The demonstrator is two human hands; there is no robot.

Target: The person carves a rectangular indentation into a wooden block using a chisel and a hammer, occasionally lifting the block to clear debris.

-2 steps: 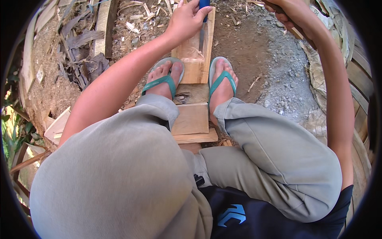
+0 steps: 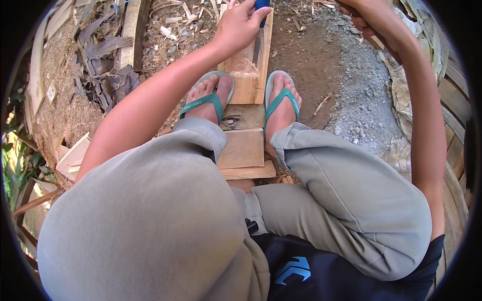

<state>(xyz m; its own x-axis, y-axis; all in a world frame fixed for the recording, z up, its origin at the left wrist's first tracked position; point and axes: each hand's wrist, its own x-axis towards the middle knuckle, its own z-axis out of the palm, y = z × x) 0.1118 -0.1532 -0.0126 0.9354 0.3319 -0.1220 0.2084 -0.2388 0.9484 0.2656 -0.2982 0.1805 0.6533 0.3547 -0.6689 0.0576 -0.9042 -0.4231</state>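
Observation:
My left hand (image 2: 237, 27) is closed round the blue handle of a chisel (image 2: 257, 47) at the top of the view. The chisel's flat metal blade points down into a hollowed part of a pale wooden block (image 2: 244, 90), where thin shavings lie. My feet, in green-strapped flip-flops (image 2: 282, 100), stand either side of the block's near end. At the upper right, my right hand (image 2: 377, 24) is raised with its fingers curled round something brown and wooden (image 2: 375, 41). The upper edge cuts that object off, so its kind cannot be made out.
Beneath and behind the block lie more boards (image 2: 242, 149), close to my legs. A long timber (image 2: 132, 35) and dry bark strips (image 2: 103, 50) rest at the upper left. Wood chips litter the dirt, with grey gravel (image 2: 359, 110) and a crumpled sheet (image 2: 401, 95) at the right.

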